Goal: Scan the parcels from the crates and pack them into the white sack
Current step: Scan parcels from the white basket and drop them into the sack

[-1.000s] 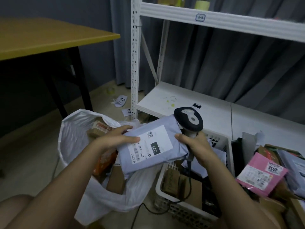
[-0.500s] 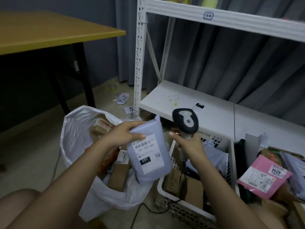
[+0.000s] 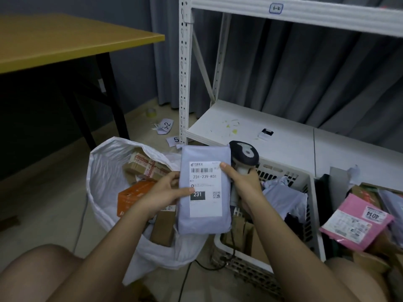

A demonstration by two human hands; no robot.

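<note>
1. You've got the grey parcel (image 3: pixel 204 192) upright in front of you, label facing you, right over the gap between the white sack (image 3: pixel 104 171) and the crate (image 3: pixel 283 171). Your left hand (image 3: pixel 165 192) pinches its left edge, thumb on the label next to the black 231 box.
2. Your right hand (image 3: pixel 244 184) is doing double duty: fingers wrapped round the scanner (image 3: pixel 244 155) handle while the thumb tip presses on the parcel's right edge near the barcode. So neither hand is free.
3. Progress-wise I'd call it mid-way. The sack already holds a taped brown box (image 3: pixel 144 164), an orange box (image 3: pixel 133 197) and a couple of plain cartons, so a bunch is packed.
4. Still to go: the crate has more grey bags and cardboard in it, and a second pile on the right has a pink parcel (image 3: pixel 357 223) on top.
5. Can't tell if this one's been scanned yet; the scanner head sits behind the parcel's top right corner, not aimed at the barcode.
6. Room: the sack mouth is open and wide just left of the parcel, with an easy drop. Watch the shelf post (image 3: pixel 184 83) just behind, the crate rim on your right, and the scanner cable (image 3: pixel 196 263) on the floor between the sack and the crate.
</note>
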